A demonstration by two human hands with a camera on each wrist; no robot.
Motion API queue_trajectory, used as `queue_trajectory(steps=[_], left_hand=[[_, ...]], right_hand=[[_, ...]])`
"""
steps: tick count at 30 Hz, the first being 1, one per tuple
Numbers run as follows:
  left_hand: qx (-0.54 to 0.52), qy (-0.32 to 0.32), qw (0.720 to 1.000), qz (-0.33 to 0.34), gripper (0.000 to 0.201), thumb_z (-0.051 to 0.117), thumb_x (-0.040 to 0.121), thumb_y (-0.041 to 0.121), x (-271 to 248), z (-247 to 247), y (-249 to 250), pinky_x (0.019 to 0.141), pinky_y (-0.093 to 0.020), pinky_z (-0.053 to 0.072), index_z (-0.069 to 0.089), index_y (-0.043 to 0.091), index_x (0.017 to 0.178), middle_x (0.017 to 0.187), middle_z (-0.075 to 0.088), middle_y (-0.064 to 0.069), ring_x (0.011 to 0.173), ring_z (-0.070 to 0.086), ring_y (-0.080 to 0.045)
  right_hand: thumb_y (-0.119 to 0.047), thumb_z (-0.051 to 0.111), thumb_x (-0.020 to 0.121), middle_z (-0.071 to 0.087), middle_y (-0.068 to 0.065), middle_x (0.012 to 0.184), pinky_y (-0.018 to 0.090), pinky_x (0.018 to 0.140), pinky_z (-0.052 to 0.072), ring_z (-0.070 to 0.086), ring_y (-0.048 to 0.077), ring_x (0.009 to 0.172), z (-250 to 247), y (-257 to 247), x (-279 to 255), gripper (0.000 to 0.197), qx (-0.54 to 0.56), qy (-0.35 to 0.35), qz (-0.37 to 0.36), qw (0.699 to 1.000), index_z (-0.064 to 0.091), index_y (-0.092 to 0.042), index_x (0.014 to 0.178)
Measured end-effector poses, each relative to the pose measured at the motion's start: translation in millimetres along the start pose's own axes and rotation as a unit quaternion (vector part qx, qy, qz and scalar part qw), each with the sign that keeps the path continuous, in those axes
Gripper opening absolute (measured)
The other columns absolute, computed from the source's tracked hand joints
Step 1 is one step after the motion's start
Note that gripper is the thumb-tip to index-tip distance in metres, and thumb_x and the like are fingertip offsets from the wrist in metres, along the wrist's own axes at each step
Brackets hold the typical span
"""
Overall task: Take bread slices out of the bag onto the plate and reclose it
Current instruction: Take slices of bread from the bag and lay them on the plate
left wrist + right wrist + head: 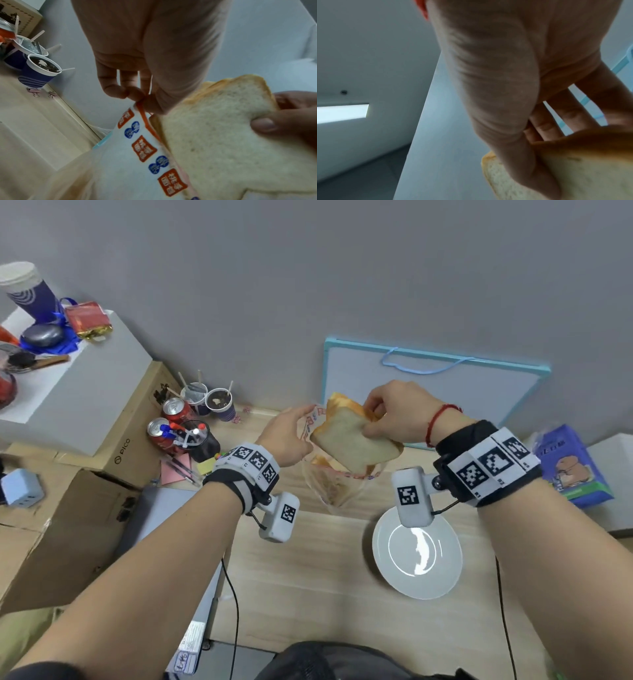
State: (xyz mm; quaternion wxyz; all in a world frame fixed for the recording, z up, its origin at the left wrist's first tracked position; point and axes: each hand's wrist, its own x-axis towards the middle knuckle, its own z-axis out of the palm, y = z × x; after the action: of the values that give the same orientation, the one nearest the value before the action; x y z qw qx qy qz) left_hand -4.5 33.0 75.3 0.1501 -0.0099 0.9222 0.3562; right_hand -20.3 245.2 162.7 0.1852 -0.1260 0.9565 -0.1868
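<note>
My right hand (387,412) pinches a white bread slice (352,443) by its crust, thumb on the face, and holds it in the air above the bag's mouth. The same slice (223,142) fills the left wrist view and shows again as the slice (573,169) in the right wrist view. My left hand (291,433) pinches the rim of the clear printed bread bag (329,484) and holds its mouth up; the bag (137,155) hangs below the fingers. More bread shows inside the bag. The white plate (418,556) lies bare on the table, nearer to me on the right.
Paper cups (219,402) with stirrers, soda cans (171,419) and a pen holder (202,440) stand at the back left beside cardboard boxes (102,440). A whiteboard (428,385) leans on the wall behind the bag. A blue tissue pack (572,467) lies at the right.
</note>
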Motion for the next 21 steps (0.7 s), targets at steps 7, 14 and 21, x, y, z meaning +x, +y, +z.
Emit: queue_trajectory(steps=[7, 14, 21], left_hand=[[-0.107, 0.171, 0.979, 0.021, 0.019, 0.063, 0.093, 0.023, -14, 11, 64, 0.089, -0.029, 0.048, 0.067, 0.018, 0.111, 0.095, 0.062, 0.006, 0.092, 0.062, -0.017], [-0.251, -0.001, 0.968, -0.011, 0.033, 0.061, 0.091, 0.050, -34, 91, 162, 0.086, -0.045, 0.061, 0.055, 0.021, 0.078, 0.083, 0.066, 0.000, 0.077, 0.066, -0.026], [-0.279, -0.249, 0.906, -0.198, 0.071, 0.048, 0.089, 0.073, -39, 194, 148, 0.084, -0.032, 0.055, 0.056, 0.009, 0.120, 0.109, 0.065, -0.012, 0.098, 0.067, -0.025]], right_hand=[[-0.021, 0.076, 0.076, 0.071, 0.010, 0.090, 0.042, 0.081, 0.058, 0.066, 0.023, 0.082, -44, 64, -40, 0.019, 0.300, 0.051, 0.090, 0.948, 0.070, -0.013, 0.093], [-0.017, 0.073, 0.081, 0.068, 0.007, 0.082, 0.028, 0.060, 0.053, 0.065, 0.019, 0.069, -58, 140, -105, 0.016, 0.345, 0.112, 0.159, 0.918, 0.070, -0.010, 0.094], [-0.030, 0.076, 0.069, 0.072, 0.006, 0.079, 0.034, 0.076, 0.057, 0.068, 0.024, 0.080, 10, 200, -120, 0.018, 0.194, 0.078, 0.230, 0.950, 0.072, -0.016, 0.079]])
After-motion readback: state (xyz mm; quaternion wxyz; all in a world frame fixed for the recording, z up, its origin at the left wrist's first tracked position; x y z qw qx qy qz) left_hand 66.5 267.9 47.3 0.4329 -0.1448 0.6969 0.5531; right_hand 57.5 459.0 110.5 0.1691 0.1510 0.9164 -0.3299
